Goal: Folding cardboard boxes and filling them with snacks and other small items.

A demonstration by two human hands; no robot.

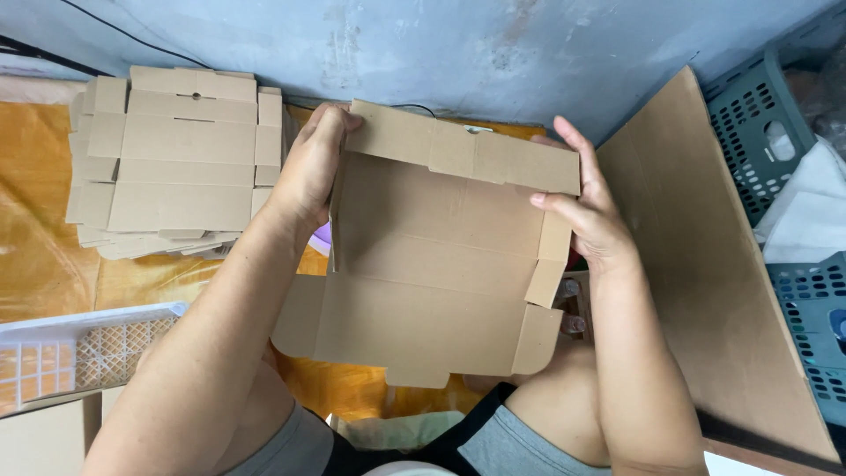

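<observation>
Left hand [310, 167]: closed over the upper left corner of the box blank [423, 264]; the fingers are wrapped over the top edge, the palm is pressed against the raised left wall.
Right hand [589, 211]: laid flat against the right side of the blank, fingers stretched up along the edge of the far flap, thumb pressed inward on the folded side tab; the blank is pinched rather than fully enclosed.
Box blank: brown corrugated card, held between both hands above the lap; the far flap is folded up, the side walls are partly raised, the near flap is spread flat toward the body.
Stack [172, 163]: flat unfolded blanks of the same card, piled just beyond and left of the left hand, apart from it.
Cloth [44, 238]: orange, spread under the stack and seen below the held blank.
Basket [70, 353]: white plastic lattice, below and left of the left forearm.
Board [705, 264]: large brown card sheet, leaned just right of the right hand, not touched.
Crates [758, 132]: grey-green perforated plastic, further right past the board, with white material seen between them.
Wall [441, 44]: pale blue, scuffed, beyond both hands.
</observation>
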